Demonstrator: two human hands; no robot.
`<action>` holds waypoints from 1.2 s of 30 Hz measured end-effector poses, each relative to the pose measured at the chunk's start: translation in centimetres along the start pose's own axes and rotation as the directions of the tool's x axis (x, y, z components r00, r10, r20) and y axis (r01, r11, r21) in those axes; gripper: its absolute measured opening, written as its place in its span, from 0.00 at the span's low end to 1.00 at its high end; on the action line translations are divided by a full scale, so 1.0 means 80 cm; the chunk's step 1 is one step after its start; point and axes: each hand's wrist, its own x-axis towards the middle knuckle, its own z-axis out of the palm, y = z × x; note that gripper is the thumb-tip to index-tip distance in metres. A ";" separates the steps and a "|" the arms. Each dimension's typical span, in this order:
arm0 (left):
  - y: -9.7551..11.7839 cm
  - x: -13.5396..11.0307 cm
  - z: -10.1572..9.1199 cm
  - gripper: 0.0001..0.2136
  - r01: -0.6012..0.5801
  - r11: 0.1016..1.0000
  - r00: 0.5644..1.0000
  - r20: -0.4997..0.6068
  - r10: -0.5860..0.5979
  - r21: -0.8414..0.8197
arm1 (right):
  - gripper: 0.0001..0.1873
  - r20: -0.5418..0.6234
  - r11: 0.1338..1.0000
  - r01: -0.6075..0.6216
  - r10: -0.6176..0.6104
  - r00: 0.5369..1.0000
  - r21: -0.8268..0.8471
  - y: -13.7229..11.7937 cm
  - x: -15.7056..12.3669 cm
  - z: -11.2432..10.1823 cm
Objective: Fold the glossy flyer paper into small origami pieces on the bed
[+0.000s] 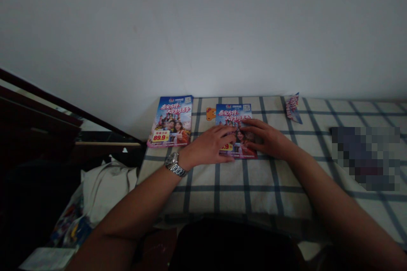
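A printed flyer (pixel 234 112) with a blue top, large title lettering and a QR code lies flat in front of me. My left hand (pixel 213 145), with a metal watch (pixel 173 163) on the wrist, rests over its left side, fingers stretched out. Over the flyer's right side lies my right hand (pixel 269 137), its fingers also extended and slightly apart. Whether this is one sheet or several cannot be made out. To the left sits a stack of matching flyers (pixel 173 114) marked 89.9, its edges neatly aligned.
A checked cloth (pixel 203 201) covers the table against a white wall (pixel 222 29). A folded flyer (pixel 293 108) stands at the back right. Farther right is a blurred dark item (pixel 365 159). A white bag (pixel 106 186) and dark wooden rails (pixel 34 123) are at the left.
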 end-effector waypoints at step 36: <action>-0.005 0.003 -0.006 0.10 0.160 0.987 0.975 -0.157 -0.160 -0.015 | 0.09 -0.067 0.992 -0.082 0.089 0.994 0.100 -0.028 0.008 -0.019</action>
